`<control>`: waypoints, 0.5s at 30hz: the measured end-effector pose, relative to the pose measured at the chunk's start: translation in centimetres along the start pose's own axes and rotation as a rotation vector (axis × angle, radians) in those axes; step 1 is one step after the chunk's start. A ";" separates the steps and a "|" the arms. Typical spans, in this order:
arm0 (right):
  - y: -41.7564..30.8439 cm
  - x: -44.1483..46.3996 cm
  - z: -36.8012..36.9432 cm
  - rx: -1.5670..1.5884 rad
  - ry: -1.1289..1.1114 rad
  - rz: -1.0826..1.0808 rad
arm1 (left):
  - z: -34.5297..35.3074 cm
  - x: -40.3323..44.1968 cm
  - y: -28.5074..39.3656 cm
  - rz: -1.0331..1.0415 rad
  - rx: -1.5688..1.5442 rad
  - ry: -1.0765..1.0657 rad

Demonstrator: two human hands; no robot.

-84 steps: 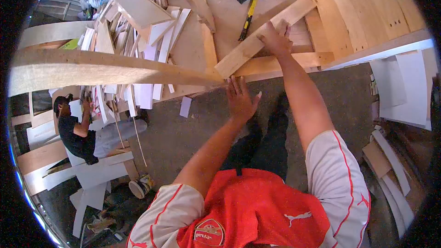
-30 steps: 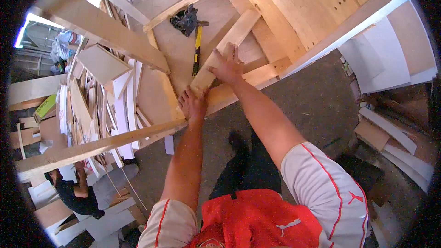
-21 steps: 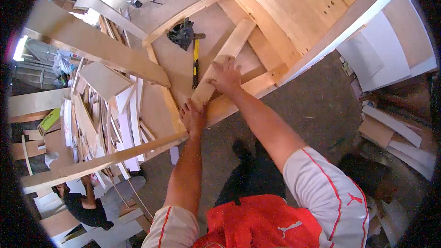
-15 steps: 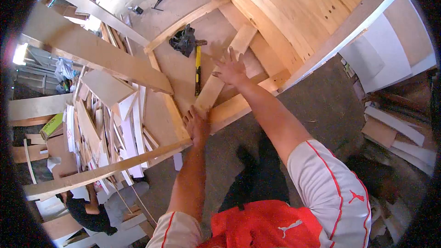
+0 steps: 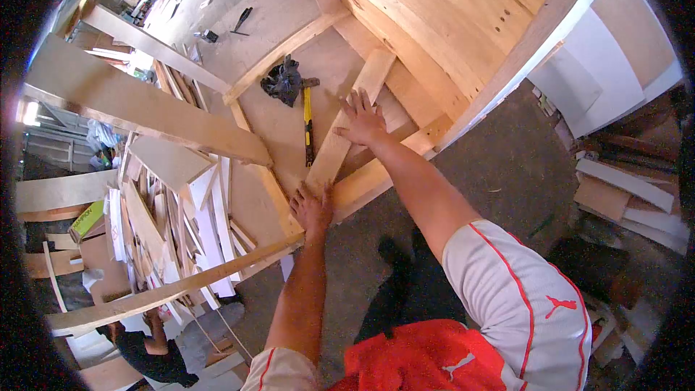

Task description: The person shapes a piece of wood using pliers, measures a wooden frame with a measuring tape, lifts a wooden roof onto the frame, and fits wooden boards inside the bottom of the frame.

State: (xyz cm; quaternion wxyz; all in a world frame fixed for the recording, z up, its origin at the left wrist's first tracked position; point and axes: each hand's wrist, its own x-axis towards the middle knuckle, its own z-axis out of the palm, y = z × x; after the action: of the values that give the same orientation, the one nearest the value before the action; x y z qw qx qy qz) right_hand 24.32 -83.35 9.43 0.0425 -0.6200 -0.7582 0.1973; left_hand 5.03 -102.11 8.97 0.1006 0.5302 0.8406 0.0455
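Observation:
A loose wooden board (image 5: 371,76) lies slantwise inside a wooden frame (image 5: 362,182), its near end at the frame's front rail. My right hand (image 5: 362,122) lies on the board's middle with fingers spread. At the near end, my left hand (image 5: 312,206) rests with fingers apart where the board meets the front rail. Just left of the board is a hammer (image 5: 308,119) with a yellow and black handle, lying on the panel inside the frame. Beside the hammer's head sits a crumpled black plastic bag (image 5: 282,81).
A plank wall (image 5: 441,22) rises on the frame's right. A thick beam (image 5: 145,105) juts in from the left, above a heap of offcuts (image 5: 156,224). White boards (image 5: 615,65) stand at right. Another person (image 5: 152,347) is at lower left. Dark tools (image 5: 242,20) lie on the far floor.
The view has shifted slightly. Both hands stay on the board, the right one still flat with its fingers spread. The hammer and the bag lie as before.

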 end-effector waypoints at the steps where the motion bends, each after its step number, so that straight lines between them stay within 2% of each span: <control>1: -0.1 0.1 0.2 -0.002 -0.009 0.017 | 0.8 0.3 -0.1 -0.004 0.007 0.006; 2: -0.1 0.0 0.2 0.016 -0.020 0.016 | 1.3 0.5 -0.1 -0.010 0.013 0.012; 5: 0.1 0.1 -0.1 0.045 -0.016 0.003 | -1.5 1.5 4.2 0.295 0.003 0.061; 8: 0.4 0.0 0.5 0.062 0.004 -0.002 | 0.7 5.0 6.5 0.567 0.242 0.202; 11: 0.8 0.8 1.4 0.060 -0.005 -0.007 | 2.0 6.2 6.4 0.560 0.224 0.124; 15: 1.1 1.4 2.7 0.041 0.003 -0.025 | 2.2 6.0 5.6 0.595 0.047 0.169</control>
State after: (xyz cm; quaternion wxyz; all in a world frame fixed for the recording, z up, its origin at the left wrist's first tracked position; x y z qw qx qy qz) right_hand 24.23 -82.53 6.31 0.0589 -0.6099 -0.7616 0.2111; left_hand 7.98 -94.33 7.18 0.0006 0.7495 0.6548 0.0975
